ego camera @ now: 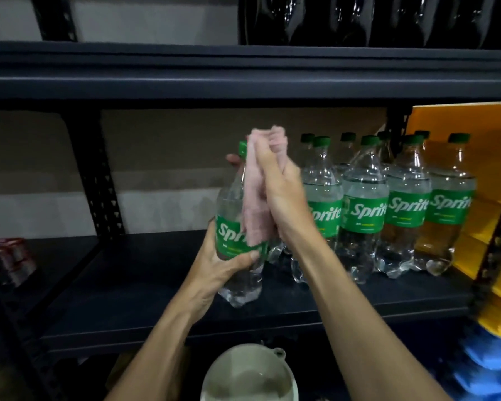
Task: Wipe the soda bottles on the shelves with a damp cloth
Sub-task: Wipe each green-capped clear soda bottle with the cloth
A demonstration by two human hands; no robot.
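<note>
My left hand (219, 266) grips the lower half of a clear Sprite bottle (232, 198) with a green label, held tilted above the dark shelf (133, 285). My right hand (281, 186) holds a pale pink cloth (258, 209) against the bottle's neck and upper side, fingers curled round the cloth. The cloth hangs down over the label and mostly hides the green cap. Several more Sprite bottles (365, 204) stand upright in rows on the shelf to the right.
Dark bottles (373, 18) fill the shelf above. A white bowl of water (249, 374) sits below, between my forearms. Yellow packets (492, 198) and blue packets (492, 366) are stacked at the right. Red cans (13, 261) stand at the far left beside a black upright (96, 180).
</note>
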